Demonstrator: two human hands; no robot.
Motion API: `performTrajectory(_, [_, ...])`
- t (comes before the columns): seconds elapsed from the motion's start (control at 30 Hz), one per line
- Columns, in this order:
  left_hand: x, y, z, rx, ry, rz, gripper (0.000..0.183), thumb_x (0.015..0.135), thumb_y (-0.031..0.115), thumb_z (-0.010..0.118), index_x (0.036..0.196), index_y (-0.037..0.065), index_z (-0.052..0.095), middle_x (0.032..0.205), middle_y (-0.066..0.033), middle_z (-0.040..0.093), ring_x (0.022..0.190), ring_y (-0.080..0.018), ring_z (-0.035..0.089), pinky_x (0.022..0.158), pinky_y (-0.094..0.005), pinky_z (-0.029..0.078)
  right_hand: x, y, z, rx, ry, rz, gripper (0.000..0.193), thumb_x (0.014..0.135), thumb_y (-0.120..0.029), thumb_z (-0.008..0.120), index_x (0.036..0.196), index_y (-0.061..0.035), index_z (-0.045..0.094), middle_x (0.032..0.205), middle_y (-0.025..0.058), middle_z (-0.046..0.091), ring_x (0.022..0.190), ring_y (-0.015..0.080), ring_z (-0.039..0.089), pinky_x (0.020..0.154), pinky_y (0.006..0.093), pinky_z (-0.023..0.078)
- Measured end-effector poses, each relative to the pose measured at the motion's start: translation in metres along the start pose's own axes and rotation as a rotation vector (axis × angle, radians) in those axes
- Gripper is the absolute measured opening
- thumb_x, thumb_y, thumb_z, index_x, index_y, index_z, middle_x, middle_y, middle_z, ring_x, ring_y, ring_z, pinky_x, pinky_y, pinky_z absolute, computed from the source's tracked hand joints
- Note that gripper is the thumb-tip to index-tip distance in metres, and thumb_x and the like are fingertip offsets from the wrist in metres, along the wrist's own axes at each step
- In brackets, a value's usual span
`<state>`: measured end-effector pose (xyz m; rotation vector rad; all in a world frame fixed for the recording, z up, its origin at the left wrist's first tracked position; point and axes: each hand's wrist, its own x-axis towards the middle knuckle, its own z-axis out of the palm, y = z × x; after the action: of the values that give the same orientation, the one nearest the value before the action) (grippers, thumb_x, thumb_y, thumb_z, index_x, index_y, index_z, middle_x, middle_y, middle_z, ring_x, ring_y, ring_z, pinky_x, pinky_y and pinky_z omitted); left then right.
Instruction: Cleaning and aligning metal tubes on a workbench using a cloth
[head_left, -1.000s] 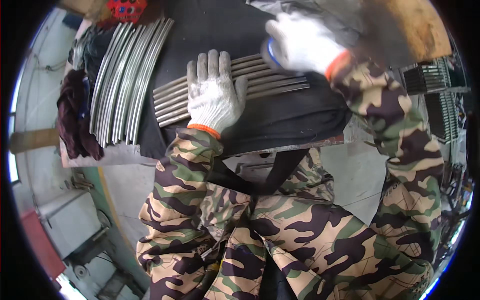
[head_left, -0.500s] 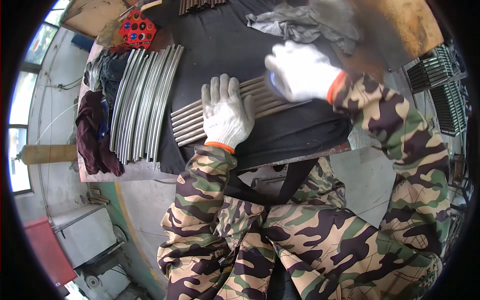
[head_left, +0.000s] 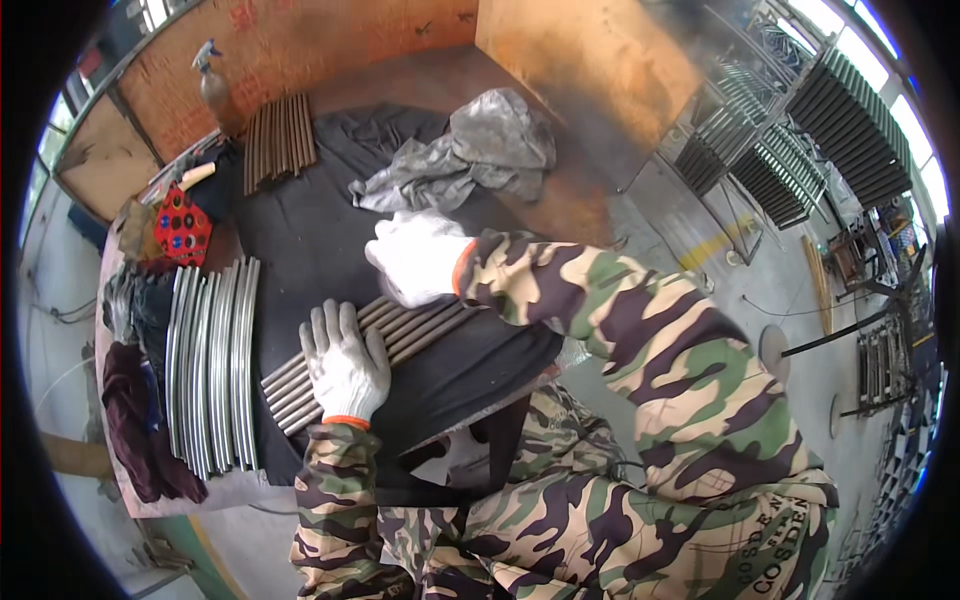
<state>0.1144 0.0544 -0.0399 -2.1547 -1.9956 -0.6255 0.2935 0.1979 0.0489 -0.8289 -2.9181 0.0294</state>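
My left hand [head_left: 345, 368], in a white knit glove with an orange cuff, lies flat with fingers stretched over a row of several dull metal tubes [head_left: 415, 325]. These tubes rest side by side, slanting, on a black cloth [head_left: 330, 225]. Close to the far edge of the same row, my right hand [head_left: 420, 258], gloved alike, is closed with its fingers curled under. What it grips, if anything, is hidden beneath the glove. Left of my left hand, a row of shiny silver tubes [head_left: 212, 370] stretches away from me.
Brown tubes [head_left: 278, 145] and a spray bottle [head_left: 213, 90] stand near the back board. A crumpled grey cloth [head_left: 465, 155] lies beyond my right hand. A maroon cloth [head_left: 135, 425] and a red patterned piece [head_left: 183, 225] lie left. Racks of tubes [head_left: 850, 125] stand at right.
The view has swung up and to the right, showing the back board and racks. My right hand has come in from the tubes' right part toward my left hand, which stays flat on them.
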Motion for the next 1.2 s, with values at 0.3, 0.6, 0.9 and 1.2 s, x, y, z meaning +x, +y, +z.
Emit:
performTrajectory(0.3, [-0.009,-0.004,0.005,0.007,0.111,-0.020,0.052,0.095,0.021,0.066,0.138,-0.006,0.058,0.141,-0.0300,0.061,0.137,-0.0502,0.054,0.123,-0.0626,0.037,-0.013,-0.020,-0.011,0.072,-0.106,0.024,0.031,0.087,-0.019,0.071,0.113,-0.0044,0.077,0.117,0.0215,0.072,0.112,0.0406,0.070,0.093,0.0533,0.059])
performTrajectory(0.6, [-0.012,-0.025,-0.005,0.011,0.064,0.006,0.056,0.091,0.025,0.070,0.137,-0.005,0.059,0.140,-0.0288,0.059,0.134,-0.0507,0.054,0.122,-0.0651,0.035,-0.022,-0.018,-0.007,0.052,-0.076,0.007,0.027,0.091,-0.022,0.067,0.109,-0.0047,0.076,0.112,0.0213,0.073,0.108,0.0412,0.071,0.088,0.0549,0.060])
performTrajectory(0.9, [0.002,-0.035,0.006,-0.002,0.089,-0.057,0.060,0.096,0.029,0.066,0.143,-0.008,0.059,0.149,-0.0333,0.058,0.141,-0.0533,0.052,0.125,-0.0660,0.033,-0.027,-0.023,-0.016,0.037,-0.088,0.027,0.022,0.095,-0.022,0.064,0.104,-0.0040,0.074,0.108,0.0221,0.072,0.101,0.0416,0.071,0.087,0.0552,0.060])
performTrajectory(1.2, [-0.009,-0.024,-0.016,-0.058,0.039,-0.067,0.058,0.091,0.030,0.069,0.135,-0.008,0.063,0.139,-0.0308,0.062,0.132,-0.0511,0.055,0.120,-0.0644,0.037,0.001,-0.026,0.011,-0.005,0.011,0.090,0.025,0.094,-0.024,0.066,0.108,-0.0052,0.073,0.109,0.0216,0.071,0.104,0.0419,0.071,0.086,0.0556,0.060])
